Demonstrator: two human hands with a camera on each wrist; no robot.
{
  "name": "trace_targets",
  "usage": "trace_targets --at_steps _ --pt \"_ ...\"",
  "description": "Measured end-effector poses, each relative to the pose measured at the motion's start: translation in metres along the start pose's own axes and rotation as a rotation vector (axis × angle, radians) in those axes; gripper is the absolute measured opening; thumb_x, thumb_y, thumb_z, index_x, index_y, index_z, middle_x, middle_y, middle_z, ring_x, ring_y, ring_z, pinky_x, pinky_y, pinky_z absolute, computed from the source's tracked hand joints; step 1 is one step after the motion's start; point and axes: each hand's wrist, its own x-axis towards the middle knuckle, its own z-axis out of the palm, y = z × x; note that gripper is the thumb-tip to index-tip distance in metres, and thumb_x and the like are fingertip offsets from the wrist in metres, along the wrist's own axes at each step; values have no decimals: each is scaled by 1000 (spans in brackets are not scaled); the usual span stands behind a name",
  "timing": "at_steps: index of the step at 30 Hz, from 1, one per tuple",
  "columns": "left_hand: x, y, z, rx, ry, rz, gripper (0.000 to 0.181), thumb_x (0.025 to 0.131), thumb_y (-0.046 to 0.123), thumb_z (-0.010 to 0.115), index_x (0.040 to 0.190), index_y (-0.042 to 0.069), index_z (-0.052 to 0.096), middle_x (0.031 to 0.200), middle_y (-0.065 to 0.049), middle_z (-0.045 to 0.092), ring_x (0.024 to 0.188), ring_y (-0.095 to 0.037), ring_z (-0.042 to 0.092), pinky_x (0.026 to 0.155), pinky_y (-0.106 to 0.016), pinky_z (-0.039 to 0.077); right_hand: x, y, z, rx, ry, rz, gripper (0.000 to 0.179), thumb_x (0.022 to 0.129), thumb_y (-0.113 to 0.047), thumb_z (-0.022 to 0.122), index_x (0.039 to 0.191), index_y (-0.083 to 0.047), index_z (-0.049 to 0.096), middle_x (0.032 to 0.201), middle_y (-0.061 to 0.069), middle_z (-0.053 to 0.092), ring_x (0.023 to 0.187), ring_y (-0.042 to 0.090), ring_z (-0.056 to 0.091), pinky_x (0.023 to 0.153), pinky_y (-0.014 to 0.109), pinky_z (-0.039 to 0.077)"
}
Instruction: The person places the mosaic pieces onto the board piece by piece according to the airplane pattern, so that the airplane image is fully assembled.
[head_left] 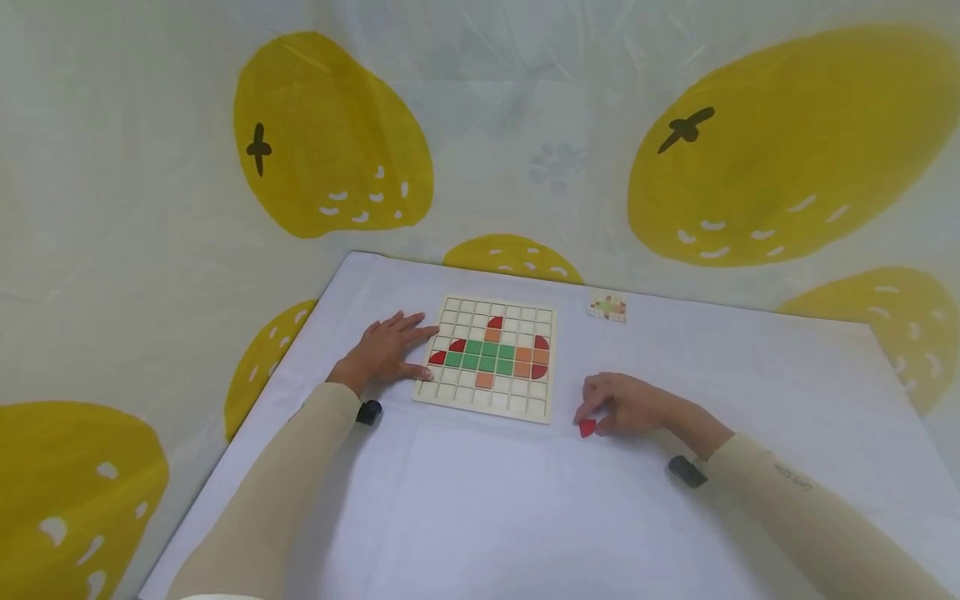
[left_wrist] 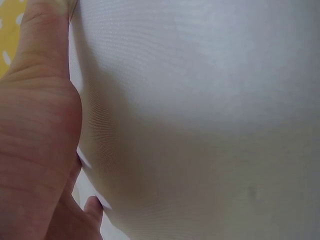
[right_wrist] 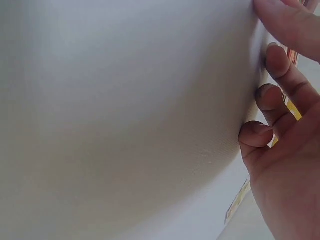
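A pale grid board lies on the table, with green, orange and red tiles set in some of its squares. My left hand rests at the board's left side, fingers spread and thumb on its edge. To the right of the board, my right hand pinches a small red tile between thumb and finger, low over the cloth. In the left wrist view the left hand shows mostly its palm side. The right wrist view has the right hand with bent fingers; the red tile is hidden there.
A small card with a coloured grid pattern lies near the table's back edge, right of the board. White cloth covers the table. Behind it hangs a pale sheet printed with large yellow fruit.
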Motion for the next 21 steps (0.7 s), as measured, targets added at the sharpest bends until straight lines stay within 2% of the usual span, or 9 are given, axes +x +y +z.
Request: trace_targets --at_steps 8,17,21 --pt "5 -1 3 12 -1 1 94 83 67 74 163 46 28 178 4 15 166 -35 7 131 -65 12 -2 0 0 -4 34 28 26 85 -20 85 107 -33 79 105 -12 69 100 10 61 86 26 58" --pt "5 -1 2 11 -9 -6 94 84 68 74 163 46 28 178 4 14 166 -35 6 131 -65 11 -1 -9 4 -2 46 109 24 85 -26 87 107 -26 78 95 -10 66 92 12 59 81 26 56" --pt "4 0 2 9 -12 -6 94 84 68 74 163 46 27 178 4 14 166 -34 6 132 -65 11 1 -11 6 -11 55 116 23 85 -28 87 106 -24 79 92 -9 67 89 12 59 78 26 55"
